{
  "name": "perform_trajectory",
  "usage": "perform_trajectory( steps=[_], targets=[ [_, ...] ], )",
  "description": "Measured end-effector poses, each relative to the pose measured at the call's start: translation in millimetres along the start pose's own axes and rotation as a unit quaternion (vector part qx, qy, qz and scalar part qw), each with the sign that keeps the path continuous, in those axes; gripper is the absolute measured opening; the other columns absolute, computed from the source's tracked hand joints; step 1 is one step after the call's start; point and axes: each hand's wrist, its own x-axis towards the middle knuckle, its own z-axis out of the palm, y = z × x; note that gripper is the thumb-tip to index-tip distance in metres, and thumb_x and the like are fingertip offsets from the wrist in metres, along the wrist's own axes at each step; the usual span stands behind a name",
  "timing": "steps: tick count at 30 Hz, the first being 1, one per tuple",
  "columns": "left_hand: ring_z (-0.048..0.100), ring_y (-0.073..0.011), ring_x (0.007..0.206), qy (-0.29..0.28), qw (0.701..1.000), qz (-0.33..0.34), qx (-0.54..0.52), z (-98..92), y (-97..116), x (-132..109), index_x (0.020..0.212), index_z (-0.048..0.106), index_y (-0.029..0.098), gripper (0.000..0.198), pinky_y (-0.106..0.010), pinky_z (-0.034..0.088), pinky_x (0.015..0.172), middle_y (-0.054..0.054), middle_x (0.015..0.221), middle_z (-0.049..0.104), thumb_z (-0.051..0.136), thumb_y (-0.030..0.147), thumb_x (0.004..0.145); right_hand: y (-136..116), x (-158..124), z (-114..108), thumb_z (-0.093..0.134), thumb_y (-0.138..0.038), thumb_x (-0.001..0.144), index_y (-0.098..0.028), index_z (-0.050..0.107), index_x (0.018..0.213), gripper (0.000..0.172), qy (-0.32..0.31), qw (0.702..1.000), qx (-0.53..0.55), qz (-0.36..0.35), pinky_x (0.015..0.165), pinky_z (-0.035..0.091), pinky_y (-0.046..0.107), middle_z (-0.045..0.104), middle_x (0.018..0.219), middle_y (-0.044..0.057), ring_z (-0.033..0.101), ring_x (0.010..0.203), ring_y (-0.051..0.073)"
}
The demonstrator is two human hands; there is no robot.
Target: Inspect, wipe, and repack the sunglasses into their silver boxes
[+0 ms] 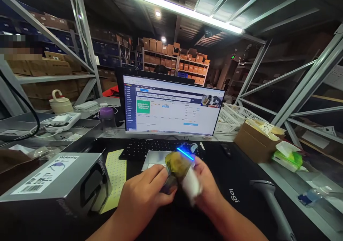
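My left hand (146, 187) is closed, thumb against fingers, on a curved yellowish see-through piece (177, 164) that looks like a tinted lens; its exact kind is unclear. My right hand (205, 180) grips the other side, with a white object (192, 185), smeared by motion, at its fingers. Whether the white object and yellowish piece are joined, I cannot tell. A bright blue line crosses above them. Behind the hands, a pale flat sheet or box (155, 157) lies by the black keyboard (136, 148).
A grey Wakening box (56, 184) stands left, beside a yellow dotted sheet (115, 176). The lit monitor (171, 116) is ahead. At right are a barcode scanner (273, 205), mouse (225, 149), cardboard box (254, 144), tissue pack (288, 157) and bottle (313, 195).
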Motion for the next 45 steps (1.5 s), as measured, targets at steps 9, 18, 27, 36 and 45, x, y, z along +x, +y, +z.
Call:
perform_trajectory(
  steps=[9,18,27,36,45],
  targets=[
    [0.069,-0.0169,0.064,-0.012,1.0,-0.009,-0.008,-7.5,1.3,-0.2,0.093,0.056,0.018,0.024,-0.028,0.05,0.052,-0.004,0.086,0.071,0.047,0.038,0.101,-6.8,-5.8,-5.3,0.089,-0.042,0.07,-0.019,0.076,0.088,0.033,-0.027,0.998,-0.053,0.03,0.065,0.053,0.028,0.071,0.075,0.004,0.063,0.065,0.016],
    [0.065,-0.0159,0.063,-0.041,0.998,-0.038,-0.001,-7.9,4.4,-2.1,0.087,0.056,0.02,0.011,-0.028,0.045,0.052,0.0,0.084,0.068,0.057,0.029,0.093,-17.9,-6.9,-9.1,0.082,-0.044,0.077,-0.021,0.08,0.08,0.023,-0.024,0.981,-0.192,-0.003,0.064,0.051,0.029,0.068,0.072,0.005,0.059,0.067,0.018],
    [0.067,-0.0195,0.065,-0.075,0.996,-0.056,0.007,-4.7,6.9,-6.3,0.095,0.053,0.021,0.024,-0.03,0.05,0.051,-0.002,0.087,0.069,0.069,0.037,0.088,-19.1,-9.4,-18.9,0.075,-0.045,0.085,-0.02,0.08,0.084,0.025,-0.128,0.945,-0.299,0.037,0.071,0.046,0.03,0.064,0.081,0.004,0.055,0.075,0.018],
    [0.074,-0.0218,0.076,-0.171,0.977,-0.125,-0.01,-4.9,11.0,-3.7,0.12,0.049,0.022,0.061,-0.032,0.059,0.058,-0.006,0.128,0.066,0.08,0.015,0.068,-11.7,-5.9,-9.0,0.084,-0.048,0.074,-0.016,0.073,0.068,0.034,0.071,0.993,-0.096,0.02,0.053,0.041,0.021,0.057,0.061,0.0,0.044,0.056,0.01],
    [0.073,-0.0205,0.064,-0.118,0.985,-0.125,0.012,1.1,15.8,-13.7,0.12,0.056,0.02,0.048,-0.032,0.06,0.052,-0.013,0.138,0.062,0.071,0.011,0.076,19.4,-11.9,4.9,0.073,-0.03,0.08,-0.021,0.073,0.078,0.01,0.063,0.858,-0.474,-0.188,0.065,0.044,0.031,0.068,0.076,0.004,0.057,0.069,0.02]
  ],
)
